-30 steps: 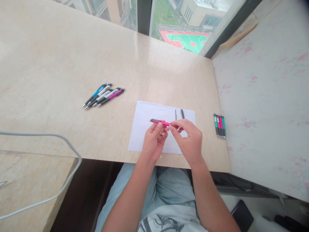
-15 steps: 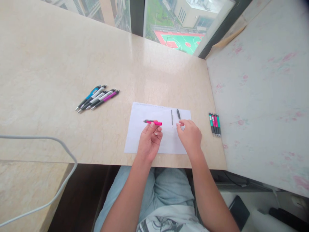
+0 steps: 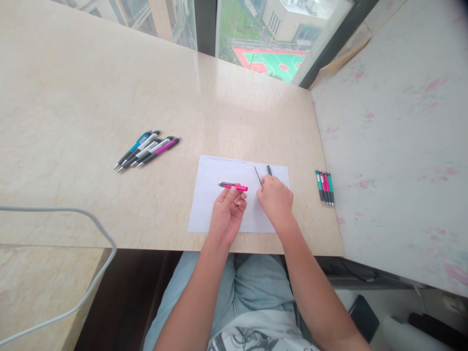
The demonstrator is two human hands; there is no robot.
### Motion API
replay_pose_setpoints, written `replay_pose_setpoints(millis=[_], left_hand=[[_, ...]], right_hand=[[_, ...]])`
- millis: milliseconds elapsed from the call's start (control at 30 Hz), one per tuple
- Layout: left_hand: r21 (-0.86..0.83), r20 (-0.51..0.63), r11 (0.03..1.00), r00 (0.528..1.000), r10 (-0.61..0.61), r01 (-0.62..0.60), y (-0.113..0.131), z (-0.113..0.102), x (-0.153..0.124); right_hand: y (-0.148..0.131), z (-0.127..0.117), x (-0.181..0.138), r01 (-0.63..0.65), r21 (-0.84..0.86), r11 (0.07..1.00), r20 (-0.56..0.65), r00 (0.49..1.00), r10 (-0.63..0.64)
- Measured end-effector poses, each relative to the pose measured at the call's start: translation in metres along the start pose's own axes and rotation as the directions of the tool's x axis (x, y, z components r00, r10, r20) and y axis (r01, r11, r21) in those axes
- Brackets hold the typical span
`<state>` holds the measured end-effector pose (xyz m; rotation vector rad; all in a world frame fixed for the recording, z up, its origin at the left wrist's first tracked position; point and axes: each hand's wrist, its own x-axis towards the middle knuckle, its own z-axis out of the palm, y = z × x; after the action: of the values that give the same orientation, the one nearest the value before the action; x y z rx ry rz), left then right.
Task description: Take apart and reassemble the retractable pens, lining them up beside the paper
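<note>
Thin refill (image 3: 258, 176) newly aslant, lower end apparently in right hand (image 3: 275, 199)

Flowered wallpaper (image 3: 395, 165) beside a window (image 3: 270, 34) suggests a home.

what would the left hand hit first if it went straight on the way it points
The left hand, holding the pink pen barrel, would probably meet the window first, beyond paper and tabletop; depth is unclear.

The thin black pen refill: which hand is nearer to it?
Right. The right hand is at the near end of the refill; the left hand is off to its left, holding the slim pink pen barrel.
</note>
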<state>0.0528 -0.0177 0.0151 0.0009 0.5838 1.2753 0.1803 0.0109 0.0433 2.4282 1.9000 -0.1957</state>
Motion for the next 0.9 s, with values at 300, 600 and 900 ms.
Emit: replay_pose_setpoints(millis=[300,600,900], left_hand=[[-0.019,-0.012,1.000,1.000,-0.012,0.012,0.001,0.000,-0.001],[-0.043,-0.019,0.999,1.000,-0.011,0.011,0.001,-0.001,-0.001],[-0.038,-0.055,0.999,0.999,-0.003,0.000,0.004,0.002,-0.001]], right_hand=[[0.033,-0.008,-0.021,0.247,0.522,0.817,-0.300,0.949,-0.095],[0.060,-0.059,-0.054,0.301,0.722,0.623,-0.288,0.949,-0.124],[0.050,-0.067,-0.051,0.350,0.627,0.696,-0.299,0.933,-0.200]])
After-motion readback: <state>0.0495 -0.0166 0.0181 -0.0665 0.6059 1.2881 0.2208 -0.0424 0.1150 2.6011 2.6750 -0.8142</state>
